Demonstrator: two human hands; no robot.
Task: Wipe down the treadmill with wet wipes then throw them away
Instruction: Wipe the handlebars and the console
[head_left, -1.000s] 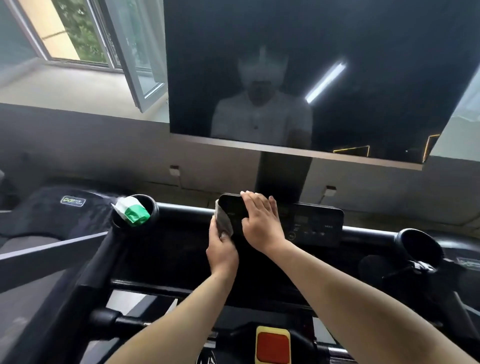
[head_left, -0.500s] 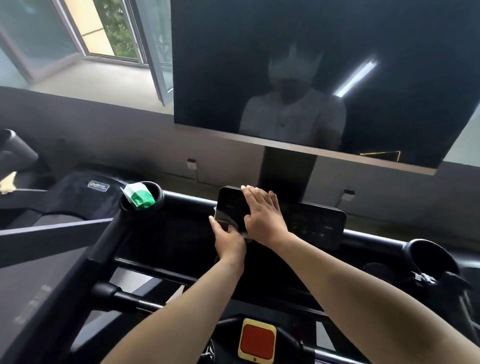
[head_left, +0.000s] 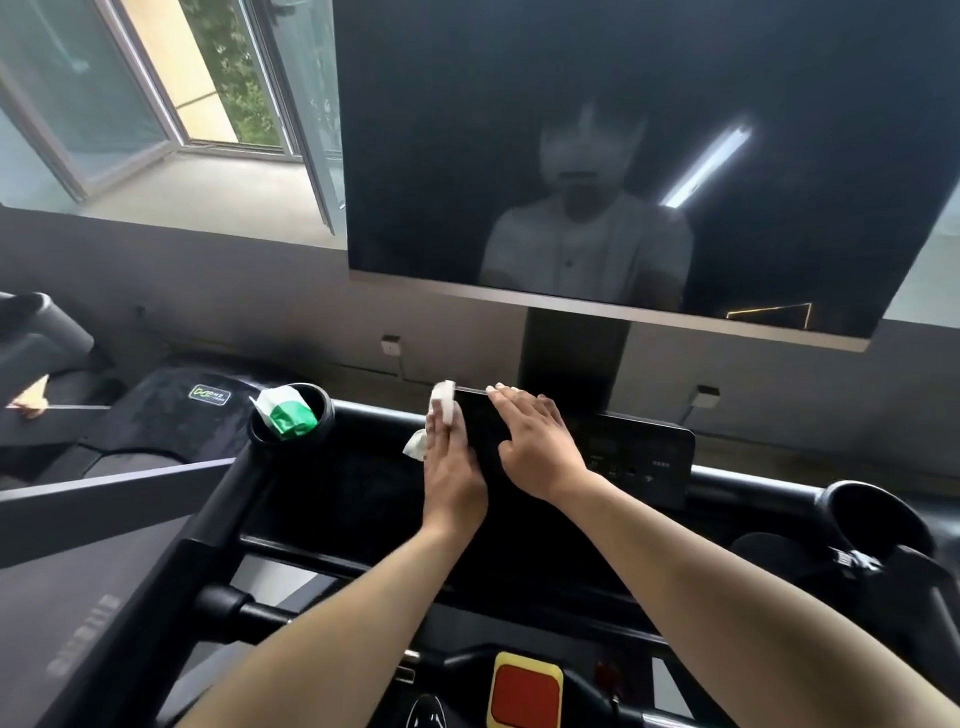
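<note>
Head view: straight-fingered left hand (head_left: 451, 470) presses crumpled wipe (head_left: 443, 399); flat-fingered right hand (head_left: 535, 447) touches console (head_left: 641, 447).

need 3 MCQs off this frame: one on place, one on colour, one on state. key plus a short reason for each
1. Where is the green-and-white wipe pack?
A. in the left cup holder
B. on the window sill
C. on the running belt

2. What colour is the wipe under the left hand?
A. blue
B. white
C. yellow

3. How is the right hand placed?
A. curled round a handrail
B. hanging clear of the machine
C. flat, fingers straight, on the console panel

Key:
1 A: the pack sticks up out of the round holder to the left of the panel.
2 B: white shows above the fingertips and to the left of the hand.
3 C: the palm and straight fingers lie on the dark panel.
</note>
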